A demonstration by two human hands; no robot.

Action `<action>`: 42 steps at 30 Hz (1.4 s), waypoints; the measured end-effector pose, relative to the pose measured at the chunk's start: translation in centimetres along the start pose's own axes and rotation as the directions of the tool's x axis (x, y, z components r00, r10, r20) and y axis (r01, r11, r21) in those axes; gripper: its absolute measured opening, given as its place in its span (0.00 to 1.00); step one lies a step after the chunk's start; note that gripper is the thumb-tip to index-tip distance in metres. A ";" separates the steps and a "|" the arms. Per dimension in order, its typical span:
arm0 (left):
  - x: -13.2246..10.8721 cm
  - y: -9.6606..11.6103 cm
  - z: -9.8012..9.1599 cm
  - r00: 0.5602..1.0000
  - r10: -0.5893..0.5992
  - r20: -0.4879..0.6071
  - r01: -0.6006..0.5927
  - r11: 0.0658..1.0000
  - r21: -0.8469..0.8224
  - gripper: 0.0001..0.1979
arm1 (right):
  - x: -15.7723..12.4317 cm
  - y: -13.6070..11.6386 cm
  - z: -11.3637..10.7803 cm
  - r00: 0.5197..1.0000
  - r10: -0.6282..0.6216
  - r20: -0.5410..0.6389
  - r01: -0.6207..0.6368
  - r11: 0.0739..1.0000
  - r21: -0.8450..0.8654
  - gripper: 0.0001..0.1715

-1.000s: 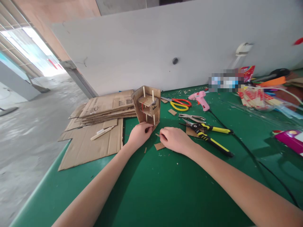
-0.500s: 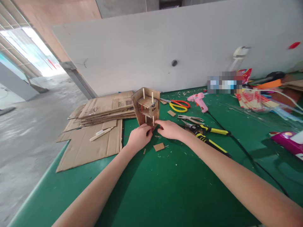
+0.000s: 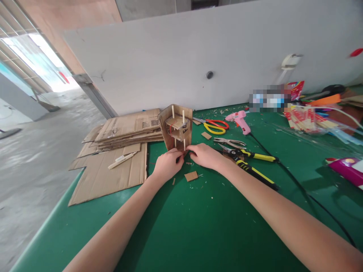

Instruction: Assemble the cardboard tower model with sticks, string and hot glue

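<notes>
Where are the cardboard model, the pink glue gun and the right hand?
Cardboard model [image 3: 177, 124]: head view, top of its middle box.
Pink glue gun [image 3: 242, 122]: head view, upper handle.
Right hand [image 3: 205, 155]: head view, its back.

On the green-topped counter [image 3: 170, 230], a stack of flat brown corrugated cardboard [image 3: 127, 130] lies at the left; a notched brown cardboard sheet [image 3: 113, 181] in front bears a slim cream-coloured tool [image 3: 123, 160]. Toward the right are scissors with one red and one yellow handle [image 3: 216, 132], a pink plastic glue gun [image 3: 240, 120] trailing a black cord [image 3: 293, 177], silver metal pliers [image 3: 230, 142] and, just nearer, black-and-yellow long-handled pliers [image 3: 259, 156], jaws pointing left. A magenta-and-white object [image 3: 346, 170] sits at the right edge. Behind rises a pale grey wall panel [image 3: 153, 68]; grey concrete floor [image 3: 48, 143] shows at far left.
</notes>
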State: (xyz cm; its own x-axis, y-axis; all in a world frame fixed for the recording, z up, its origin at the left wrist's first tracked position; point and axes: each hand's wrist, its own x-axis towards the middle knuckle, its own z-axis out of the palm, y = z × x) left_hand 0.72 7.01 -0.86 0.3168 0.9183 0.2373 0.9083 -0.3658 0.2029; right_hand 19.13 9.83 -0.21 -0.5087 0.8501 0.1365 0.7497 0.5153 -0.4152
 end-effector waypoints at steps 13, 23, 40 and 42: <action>-0.4 0.1 0.1 0.998 0.050 -0.039 -0.048 0.997 0.068 0.15 | -0.7 0.8 0.6 0.994 -0.029 -0.108 0.039 0.994 0.098 0.20; -0.5 0.3 0.3 0.997 0.078 0.002 -0.077 0.979 0.189 0.19 | -1.1 0.8 0.9 0.976 -0.136 -0.172 0.145 0.989 0.040 0.13; -0.6 0.5 0.0 0.996 0.088 0.019 -0.090 0.972 0.217 0.21 | -1.5 -0.4 1.1 0.985 -0.161 -0.065 0.138 0.955 -0.262 0.20; -0.6 0.5 0.0 0.996 0.085 0.028 -0.089 0.971 0.222 0.21 | -1.5 -0.5 1.1 0.986 -0.157 -0.061 0.134 0.951 -0.279 0.21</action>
State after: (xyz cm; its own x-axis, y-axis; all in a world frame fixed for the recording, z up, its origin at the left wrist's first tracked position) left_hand 1.05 6.30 -0.90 0.4003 0.8879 0.2268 0.9144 -0.4034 -0.0349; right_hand 19.06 8.20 -1.26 -0.5929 0.7639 0.2549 0.7630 0.6341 -0.1256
